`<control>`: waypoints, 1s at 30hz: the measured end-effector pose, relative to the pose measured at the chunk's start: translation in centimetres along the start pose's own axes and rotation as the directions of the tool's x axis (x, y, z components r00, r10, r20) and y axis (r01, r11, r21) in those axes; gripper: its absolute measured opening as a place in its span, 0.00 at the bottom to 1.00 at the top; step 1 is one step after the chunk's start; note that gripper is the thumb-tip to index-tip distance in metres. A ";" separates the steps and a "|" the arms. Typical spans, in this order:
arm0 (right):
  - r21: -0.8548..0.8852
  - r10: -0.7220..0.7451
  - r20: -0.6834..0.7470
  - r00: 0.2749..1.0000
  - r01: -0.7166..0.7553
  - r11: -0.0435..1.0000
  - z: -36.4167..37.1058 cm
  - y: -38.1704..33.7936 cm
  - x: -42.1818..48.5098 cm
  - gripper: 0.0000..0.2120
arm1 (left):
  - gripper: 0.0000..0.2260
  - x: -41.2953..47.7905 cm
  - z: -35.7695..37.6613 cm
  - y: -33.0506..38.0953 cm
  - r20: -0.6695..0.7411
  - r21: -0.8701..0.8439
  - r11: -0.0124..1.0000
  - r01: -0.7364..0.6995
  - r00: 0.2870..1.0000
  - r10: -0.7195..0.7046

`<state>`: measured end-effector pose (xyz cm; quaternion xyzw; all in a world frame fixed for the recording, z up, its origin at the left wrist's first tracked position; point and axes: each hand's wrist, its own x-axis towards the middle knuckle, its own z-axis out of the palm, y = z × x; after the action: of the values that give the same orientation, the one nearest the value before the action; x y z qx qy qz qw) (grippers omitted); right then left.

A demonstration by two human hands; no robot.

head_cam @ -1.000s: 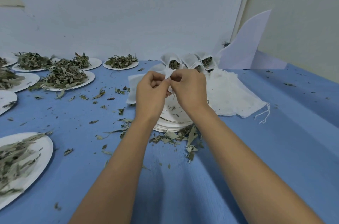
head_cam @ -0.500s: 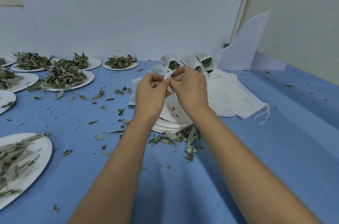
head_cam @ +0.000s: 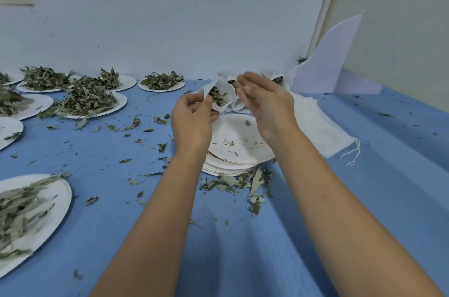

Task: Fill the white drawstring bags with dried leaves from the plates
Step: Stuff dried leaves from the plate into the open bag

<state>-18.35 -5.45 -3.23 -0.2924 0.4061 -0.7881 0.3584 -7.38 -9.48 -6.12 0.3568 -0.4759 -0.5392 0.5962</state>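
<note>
White drawstring bag (head_cam: pixel 227 92), leaves (head_cam: pixel 216 96) showing in its mouth, sits above the stacked plates (head_cam: pixel 238 137) on the blue desk (head_cam: pixel 364 199); left grip (head_cam: pixel 192 121) pinches its rim, right grip (head_cam: pixel 269 104) spread loosely beside it.

Two hands (head_cam: pixel 192 121) (head_cam: pixel 272 107), eight spread plates (head_cam: pixel 58 194), one plate stack (head_cam: pixel 233 141), one held bag (head_cam: pixel 224 91)

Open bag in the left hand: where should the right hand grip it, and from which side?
Likely the mouth's free right rim, coming from the right. The left hand pinches the left rim of the bag, whose mouth gapes toward the camera with leaves inside; a pinch opposite would keep it open. The right hand hovers open beside it.
</note>
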 end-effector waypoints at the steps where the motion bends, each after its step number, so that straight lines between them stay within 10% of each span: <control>1: -0.087 -0.038 -0.048 0.998 0.033 0.996 -0.5 0.0 0.2 0.12 | 0.02 0.0 0.0 0.1 -0.010 -0.024 1.000 0.009 1.000 -0.009; 3: -0.591 -0.176 -0.055 0.983 0.110 0.799 -1.9 0.3 0.5 0.13 | 0.02 0.1 -0.1 0.3 -0.027 -0.056 0.998 0.019 0.999 -0.021; 5: -0.935 -0.162 0.118 0.980 0.165 0.315 -2.8 1.2 0.4 0.18 | 0.03 0.2 -0.2 0.4 -0.036 -0.070 0.997 0.020 0.999 -0.022; 7: -0.979 -0.012 0.204 0.979 0.205 0.019 -3.2 2.3 0.6 0.16 | 0.03 0.3 -0.3 0.5 -0.040 -0.078 0.997 0.018 0.999 -0.021; 10: -0.959 0.123 0.223 0.967 0.240 -0.153 -2.8 3.1 0.2 0.12 | 0.03 0.4 -0.5 0.6 -0.050 -0.088 0.996 0.019 0.998 -0.024; 13: -0.932 0.155 0.277 0.948 0.305 -0.197 -2.2 2.8 0.0 0.12 | 0.03 0.5 -0.7 0.7 -0.060 -0.098 0.995 0.018 0.998 -0.025; 19: -0.929 0.330 0.366 0.870 0.360 0.082 -1.1 1.0 -1.0 0.10 | 0.03 0.5 -0.7 0.7 -0.065 -0.090 0.995 0.035 0.997 -0.041; 30: -0.883 0.222 0.469 0.855 0.464 0.076 -1.1 2.6 -1.1 0.08 | 0.05 0.8 -1.3 1.3 -0.110 -0.124 0.992 0.036 0.993 -0.050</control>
<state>-17.70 -5.11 -6.20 -0.6789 0.6937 -0.2256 0.0833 -5.78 -10.15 -5.17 0.3599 -0.3999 -0.5588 0.6311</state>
